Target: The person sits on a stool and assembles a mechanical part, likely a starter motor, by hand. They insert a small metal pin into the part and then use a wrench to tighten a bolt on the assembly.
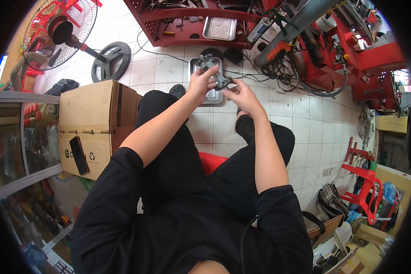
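Out in front of my knees, both hands are on a grey metal part [218, 76], an open frame-like piece with a knobbly end; its exact kind I cannot make out. My left hand [201, 86] grips its near-left side with the fingers wrapped over it. At the lower right end, my right hand [245, 97] pinches the part between thumb and fingers. Beneath it on the tiled floor lies a shallow metal tray [213, 99], mostly hidden by the part and my hands.
A red tool cart [194, 17] with trays and tools stands ahead. Cables [285, 68] and red machinery [324, 68] fill the right. At left are a standing fan [61, 32], a cardboard box [89, 109] with a phone [79, 155] on it, and a glass cabinet [7, 141].
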`<state>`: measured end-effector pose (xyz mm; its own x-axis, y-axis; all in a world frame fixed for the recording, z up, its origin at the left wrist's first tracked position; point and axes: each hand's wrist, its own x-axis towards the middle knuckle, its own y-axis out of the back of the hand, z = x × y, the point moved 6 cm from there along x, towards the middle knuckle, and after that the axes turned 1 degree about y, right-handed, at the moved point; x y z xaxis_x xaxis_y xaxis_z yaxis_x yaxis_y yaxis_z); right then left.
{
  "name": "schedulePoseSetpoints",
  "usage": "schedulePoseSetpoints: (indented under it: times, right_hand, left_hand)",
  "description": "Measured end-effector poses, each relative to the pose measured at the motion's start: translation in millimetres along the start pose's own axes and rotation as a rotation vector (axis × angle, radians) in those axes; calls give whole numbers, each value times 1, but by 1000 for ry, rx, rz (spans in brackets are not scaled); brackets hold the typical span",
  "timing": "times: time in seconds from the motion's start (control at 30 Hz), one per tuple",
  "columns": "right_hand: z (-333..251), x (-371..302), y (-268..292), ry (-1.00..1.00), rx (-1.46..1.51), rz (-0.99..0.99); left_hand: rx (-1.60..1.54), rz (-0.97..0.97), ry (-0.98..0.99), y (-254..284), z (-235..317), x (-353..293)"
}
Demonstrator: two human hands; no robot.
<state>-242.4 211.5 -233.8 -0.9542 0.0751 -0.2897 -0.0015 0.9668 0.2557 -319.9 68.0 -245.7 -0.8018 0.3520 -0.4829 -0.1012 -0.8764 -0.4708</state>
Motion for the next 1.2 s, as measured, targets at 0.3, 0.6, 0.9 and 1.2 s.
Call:
schedulePoseSetpoints:
  times: [0.3, 0.6, 0.9, 1.2]
  right_hand:
    - [1, 5, -11, -79, -260, 10]
    - [-8, 3, -16, -61, -230, 43]
    - [-16, -6, -24, -162, -3, 5]
    - [-15, -5, -29, -125, 501, -82]
  left_hand:
    - [127, -93, -96, -11, 7, 0]
    - [70, -63, -115, -10, 15, -4]
    - [-40, -133, -65, -5, 4, 7]
    - [-37, -286, -104, -19, 8, 1]
